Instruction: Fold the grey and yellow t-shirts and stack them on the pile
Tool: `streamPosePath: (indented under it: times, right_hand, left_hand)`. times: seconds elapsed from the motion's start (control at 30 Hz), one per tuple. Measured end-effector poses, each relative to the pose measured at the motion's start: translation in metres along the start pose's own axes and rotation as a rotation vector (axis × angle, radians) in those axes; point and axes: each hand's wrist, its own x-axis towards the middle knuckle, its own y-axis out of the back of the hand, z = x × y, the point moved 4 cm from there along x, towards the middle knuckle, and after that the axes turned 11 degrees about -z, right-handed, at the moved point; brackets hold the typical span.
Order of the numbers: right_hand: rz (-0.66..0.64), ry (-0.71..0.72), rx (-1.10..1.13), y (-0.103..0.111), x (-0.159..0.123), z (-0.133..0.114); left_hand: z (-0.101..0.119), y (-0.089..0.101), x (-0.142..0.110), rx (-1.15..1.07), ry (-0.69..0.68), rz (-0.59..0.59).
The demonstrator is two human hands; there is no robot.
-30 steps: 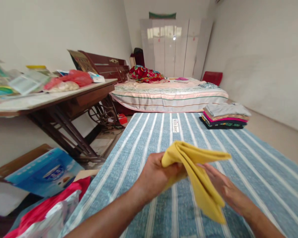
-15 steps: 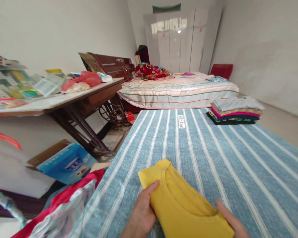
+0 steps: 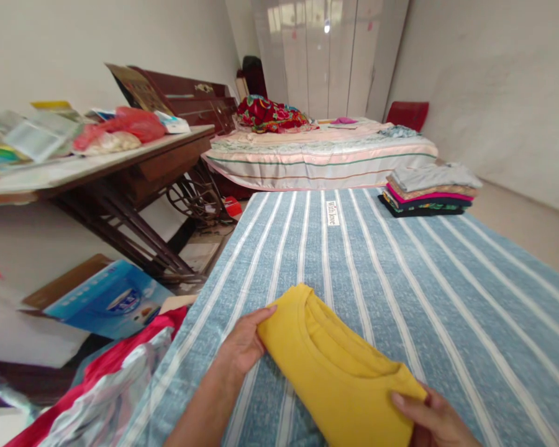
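A folded yellow shirt (image 3: 335,385) with its round neckline facing up is between my two hands, over the near part of the striped blue cloth (image 3: 354,273). My left hand (image 3: 246,338) pinches its left edge, thumb on top and fingers underneath. At the lower right, my right hand (image 3: 435,416) grips the opposite edge, its thumb lying over the fabric. The shirt's bottom end runs out of the picture. Farther back on the same cloth, at the right, sits a stack of folded clothes (image 3: 431,191) with a grey piece on top.
A sewing-machine table (image 3: 168,149) with bags and boxes on it stands at the left. Below it are a blue carton (image 3: 112,298) and a heap of red and grey cloth (image 3: 116,379). Behind is a bed (image 3: 326,161) with a red floral bundle (image 3: 272,116).
My left hand has shifted outward to the shirt's left edge, and my right thumb now lies on top of the fabric. The shirt is spread flatter. The view has tilted down a little.
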Motion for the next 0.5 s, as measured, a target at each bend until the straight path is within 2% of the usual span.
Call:
streamPosePath:
  times: [0.1,0.23,0.37,0.43,0.5]
  right_hand:
    - [0.041,-0.016,-0.037,-0.012,-0.004,-0.031]
    - [0.03,-0.008,-0.228,-0.017,-0.003,-0.096]
    - [0.02,0.026,-0.392,-0.001,0.027,-0.151]
    - [0.032,0.022,-0.442,0.012,0.048,-0.162]
    - [0.099,0.009,-0.527,0.027,0.066,-0.162]
  left_hand:
    - [0.008,0.0,0.001,0.08,-0.001,-0.021]
    - [0.007,-0.012,-0.021,0.077,-0.045,-0.162]
    - [-0.008,-0.02,-0.033,0.08,-0.036,-0.263]
    - [-0.018,-0.019,-0.028,0.135,0.023,-0.275]
    - [-0.027,-0.017,-0.02,0.222,0.079,-0.251]
